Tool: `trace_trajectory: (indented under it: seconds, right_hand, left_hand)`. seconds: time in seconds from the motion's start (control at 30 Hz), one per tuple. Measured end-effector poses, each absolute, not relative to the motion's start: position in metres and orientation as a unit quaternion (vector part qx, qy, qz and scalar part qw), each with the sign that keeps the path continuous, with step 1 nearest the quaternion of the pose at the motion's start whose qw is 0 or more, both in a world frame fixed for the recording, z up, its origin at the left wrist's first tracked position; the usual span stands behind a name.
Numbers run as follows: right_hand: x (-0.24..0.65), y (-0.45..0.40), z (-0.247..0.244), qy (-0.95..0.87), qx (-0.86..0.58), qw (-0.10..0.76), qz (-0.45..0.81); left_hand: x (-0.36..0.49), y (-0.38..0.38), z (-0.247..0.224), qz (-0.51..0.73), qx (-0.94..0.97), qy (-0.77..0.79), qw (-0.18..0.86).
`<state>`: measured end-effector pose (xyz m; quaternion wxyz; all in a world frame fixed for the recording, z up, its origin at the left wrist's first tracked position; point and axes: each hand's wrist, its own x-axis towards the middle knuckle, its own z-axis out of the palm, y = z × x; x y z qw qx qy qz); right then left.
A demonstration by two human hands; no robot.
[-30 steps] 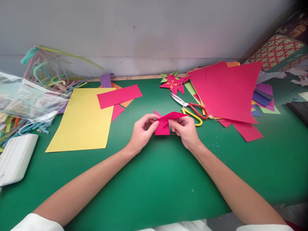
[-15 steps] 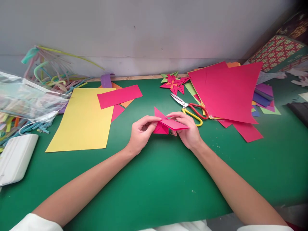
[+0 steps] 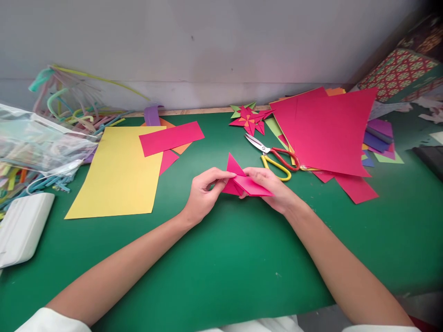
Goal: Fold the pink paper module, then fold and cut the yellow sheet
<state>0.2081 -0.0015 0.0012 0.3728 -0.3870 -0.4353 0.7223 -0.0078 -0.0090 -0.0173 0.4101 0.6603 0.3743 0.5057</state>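
A folded pink-red paper piece [image 3: 253, 185] with several pointed flaps is held above the green table, between both hands. My left hand [image 3: 207, 191] pinches its left side between thumb and forefinger. From the right, my right hand [image 3: 272, 186] grips the piece, thumb along its upper edge and the other fingers partly hidden behind and below it. One flap stands up to a point at the top. Just behind my right hand lie scissors [image 3: 277, 157] with one red and one yellow handle loop.
Yellow sheet [image 3: 121, 170] and red strip [image 3: 172, 138] lie left. Folded paper stars [image 3: 248, 119] sit at the back, with large red sheets [image 3: 328, 131] to their right. Far left are a clear plastic bag [image 3: 38, 138], pipe cleaners [image 3: 74, 106] and a white case [image 3: 26, 228].
The folded paper has turned slightly clockwise, its right tip now lower and its upper flap further right. My right hand has shifted its grip and moved a little right.
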Motion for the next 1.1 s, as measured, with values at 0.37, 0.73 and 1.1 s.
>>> trace_trajectory:
  seconds: [0.37, 0.73, 1.1]
  right_hand:
    - [0.202, -0.004, 0.004, -0.503, -0.445, 0.384, 0.633]
    - [0.202, -0.004, -0.001, -0.562, -0.454, 0.377, 0.580]
    - [0.197, -0.005, -0.005, -0.535, -0.458, 0.383, 0.598]
  left_hand:
    - [-0.003, -0.011, -0.015, 0.487, 0.594, 0.417, 0.486]
    - [-0.003, -0.009, -0.014, 0.419, 0.622, 0.458, 0.477]
    - [-0.002, -0.006, -0.017, 0.451, 0.588, 0.463, 0.486]
